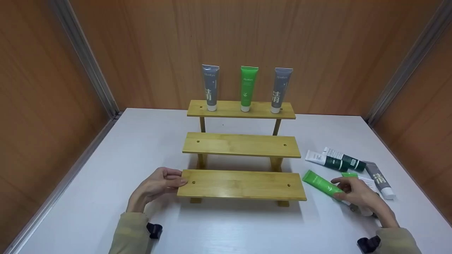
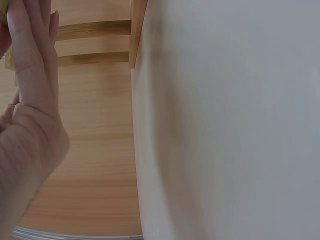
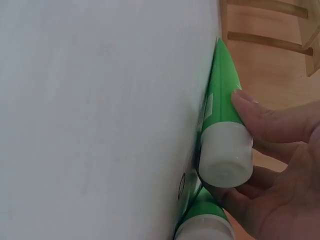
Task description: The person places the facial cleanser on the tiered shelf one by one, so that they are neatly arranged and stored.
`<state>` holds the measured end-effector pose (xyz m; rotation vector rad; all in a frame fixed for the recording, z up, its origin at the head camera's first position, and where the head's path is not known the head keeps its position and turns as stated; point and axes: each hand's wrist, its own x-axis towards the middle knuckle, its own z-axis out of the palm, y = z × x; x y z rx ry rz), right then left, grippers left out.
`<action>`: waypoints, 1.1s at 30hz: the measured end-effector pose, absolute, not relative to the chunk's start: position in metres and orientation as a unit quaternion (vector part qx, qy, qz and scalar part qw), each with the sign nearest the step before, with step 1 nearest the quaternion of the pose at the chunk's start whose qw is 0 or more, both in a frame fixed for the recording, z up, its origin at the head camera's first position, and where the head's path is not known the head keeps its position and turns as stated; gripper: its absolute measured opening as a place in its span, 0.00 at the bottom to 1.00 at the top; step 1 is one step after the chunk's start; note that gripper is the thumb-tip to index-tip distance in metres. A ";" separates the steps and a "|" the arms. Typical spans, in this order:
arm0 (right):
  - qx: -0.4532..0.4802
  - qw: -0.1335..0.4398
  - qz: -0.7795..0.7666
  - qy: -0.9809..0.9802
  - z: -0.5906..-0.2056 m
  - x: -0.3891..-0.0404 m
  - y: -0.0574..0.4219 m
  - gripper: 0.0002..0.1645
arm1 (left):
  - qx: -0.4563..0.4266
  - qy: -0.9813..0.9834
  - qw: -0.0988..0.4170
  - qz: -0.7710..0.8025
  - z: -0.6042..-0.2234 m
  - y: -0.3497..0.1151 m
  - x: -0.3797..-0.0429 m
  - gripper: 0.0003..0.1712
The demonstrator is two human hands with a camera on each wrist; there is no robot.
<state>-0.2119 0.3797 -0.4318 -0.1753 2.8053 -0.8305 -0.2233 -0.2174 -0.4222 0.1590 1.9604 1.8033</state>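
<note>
- The left hand point(image 1: 157, 184) pinches the left end of the lowest shelf point(image 1: 240, 184); a careless tug there could rock the whole wooden stand point(image 1: 240, 144).
- On the top shelf point(image 1: 228, 110), the left grey tube point(image 1: 210, 86), upright green tube point(image 1: 248, 84) and right grey tube point(image 1: 281, 87) stand on white caps (narrow feet for tall bodies), so a jolt might topple them.
- The right hand point(image 1: 358, 193) grasps the lying green tube point(image 1: 321, 182), on the table point(image 1: 70, 204) right of the lowest shelf; a light grip near its cap could let it slip.
- Another green tube point(image 3: 205, 227), touching or nearly so, might get dragged along.
- A wide sweep could knock the lying grey tube point(image 1: 380, 180).
</note>
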 end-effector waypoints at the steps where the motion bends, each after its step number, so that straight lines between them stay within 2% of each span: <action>1: -0.061 0.103 -0.280 0.952 -0.432 -0.212 0.380 0.32 | 0.059 0.713 0.235 0.658 -0.422 -0.217 -0.223 0.37; 13: -0.044 0.099 -0.284 0.953 -0.433 -0.211 0.378 0.32 | 0.065 0.710 0.237 0.659 -0.422 -0.218 -0.223 0.36; 18: -0.038 0.080 -0.296 0.951 -0.433 -0.209 0.376 0.31 | 0.063 0.710 0.238 0.659 -0.422 -0.218 -0.223 0.35; 27: -0.018 0.069 -0.348 0.935 -0.432 -0.206 0.370 0.37 | 0.060 0.714 0.237 0.656 -0.423 -0.218 -0.224 0.35; 33: -0.015 0.057 -0.358 0.932 -0.428 -0.205 0.364 0.37 | 0.054 0.715 0.233 0.657 -0.424 -0.218 -0.224 0.37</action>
